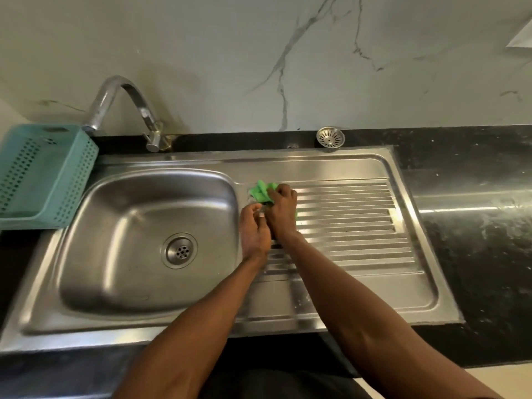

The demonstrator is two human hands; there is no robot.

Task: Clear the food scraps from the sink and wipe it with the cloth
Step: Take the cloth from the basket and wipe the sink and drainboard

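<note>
A steel sink (95, 283) with a bare basin and open drain (179, 250) fills the left half; its ribbed drainboard (354, 226) lies to the right. A bunched green cloth (263, 192) sits at the drainboard's near-left top corner, just right of the basin rim. My right hand (282, 210) grips the cloth from above with curled fingers. My left hand (254, 231) is beside it, fingers curled, thumb and fingertips pinching at something small and pale near the cloth's lower edge. No food scraps show in the basin.
A curved chrome tap (123, 108) stands behind the basin. A teal perforated basket (43, 174) sits at the left, overlapping the sink's edge. A metal drain strainer (330, 136) rests on the black counter (475, 226) behind the drainboard. A marble wall rises behind.
</note>
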